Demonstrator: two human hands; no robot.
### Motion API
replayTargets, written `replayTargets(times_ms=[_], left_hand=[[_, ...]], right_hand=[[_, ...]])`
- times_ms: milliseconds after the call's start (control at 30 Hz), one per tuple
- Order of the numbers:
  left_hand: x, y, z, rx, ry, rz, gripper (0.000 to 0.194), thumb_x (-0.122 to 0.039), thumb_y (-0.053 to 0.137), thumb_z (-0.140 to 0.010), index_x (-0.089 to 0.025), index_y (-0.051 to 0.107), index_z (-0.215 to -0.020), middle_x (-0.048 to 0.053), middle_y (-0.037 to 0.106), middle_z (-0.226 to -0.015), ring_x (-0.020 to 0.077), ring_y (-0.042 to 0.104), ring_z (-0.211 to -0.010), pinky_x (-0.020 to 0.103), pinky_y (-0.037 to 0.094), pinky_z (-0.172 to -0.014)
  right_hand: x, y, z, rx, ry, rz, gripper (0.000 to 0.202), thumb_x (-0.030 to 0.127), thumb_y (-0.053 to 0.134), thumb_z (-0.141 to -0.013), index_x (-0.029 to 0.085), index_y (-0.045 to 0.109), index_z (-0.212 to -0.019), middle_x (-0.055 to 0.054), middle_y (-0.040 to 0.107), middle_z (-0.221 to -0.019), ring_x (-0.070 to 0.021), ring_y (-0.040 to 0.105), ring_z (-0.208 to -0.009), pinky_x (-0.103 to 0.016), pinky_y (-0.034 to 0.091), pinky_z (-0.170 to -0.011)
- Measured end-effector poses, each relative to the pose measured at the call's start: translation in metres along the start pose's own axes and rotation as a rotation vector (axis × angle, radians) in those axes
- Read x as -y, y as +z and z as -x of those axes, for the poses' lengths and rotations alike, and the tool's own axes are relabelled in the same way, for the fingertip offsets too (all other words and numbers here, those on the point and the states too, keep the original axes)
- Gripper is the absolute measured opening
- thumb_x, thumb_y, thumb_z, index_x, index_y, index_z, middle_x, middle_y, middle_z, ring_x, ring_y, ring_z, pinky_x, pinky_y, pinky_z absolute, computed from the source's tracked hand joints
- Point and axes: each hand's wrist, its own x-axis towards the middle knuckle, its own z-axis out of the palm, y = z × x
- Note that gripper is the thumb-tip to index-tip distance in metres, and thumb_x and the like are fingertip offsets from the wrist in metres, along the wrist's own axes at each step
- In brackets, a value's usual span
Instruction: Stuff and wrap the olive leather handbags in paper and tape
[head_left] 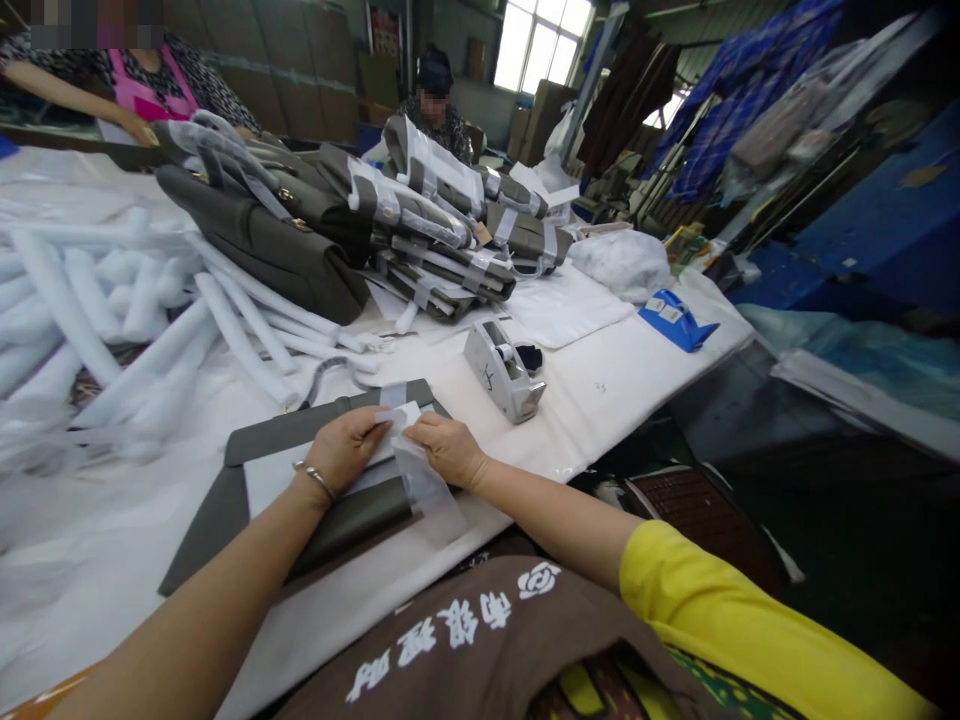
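Head view: both hands [450,452] pinch a strip [433,492]; I judge the bag [360,515] part-secured (lower strip end not yet fixed).

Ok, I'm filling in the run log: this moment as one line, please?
left hand: pinching white piece | right hand: pinching translucent film | dark bag: on table, under hands | tape dispenser: on table, apart from bag
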Motion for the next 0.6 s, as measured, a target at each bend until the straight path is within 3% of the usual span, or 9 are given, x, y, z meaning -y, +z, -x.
replayTargets(times_ms=[200,467,600], left_hand=[[0.003,0.001,0.002,-0.089,-0.026,-0.007,0.041,-0.049,0.039,-0.087,-0.022,0.067,-0.101,0.004,0.068,-0.108,0.0199,0.063,-0.099,0.031,0.048,-0.092],[0.002,-0.001,0.005,-0.143,0.000,0.031,0.035,-0.046,0.044,-0.087,-0.024,0.068,-0.100,0.002,0.069,-0.106,0.0188,0.063,-0.100,0.033,0.047,-0.093],[0.002,-0.002,0.005,-0.140,0.009,0.041,0.032,-0.044,0.045,-0.087,-0.025,0.068,-0.099,0.002,0.069,-0.106,0.0178,0.062,-0.100,0.033,0.047,-0.094]], right_hand=[[-0.008,0.002,-0.019,0.011,0.157,-0.212,0.017,0.026,0.055,-0.086,0.021,0.068,-0.096,0.000,0.060,-0.093,-0.0106,0.056,-0.083,-0.017,0.040,-0.071],[-0.014,0.003,-0.032,0.047,0.194,-0.142,0.020,0.039,0.055,-0.084,0.026,0.069,-0.090,0.004,0.061,-0.085,-0.0129,0.055,-0.080,-0.021,0.038,-0.067],[-0.015,-0.001,-0.045,0.053,0.226,-0.114,0.016,0.035,0.057,-0.081,0.025,0.069,-0.085,0.003,0.062,-0.082,-0.0128,0.054,-0.076,-0.022,0.036,-0.064]])
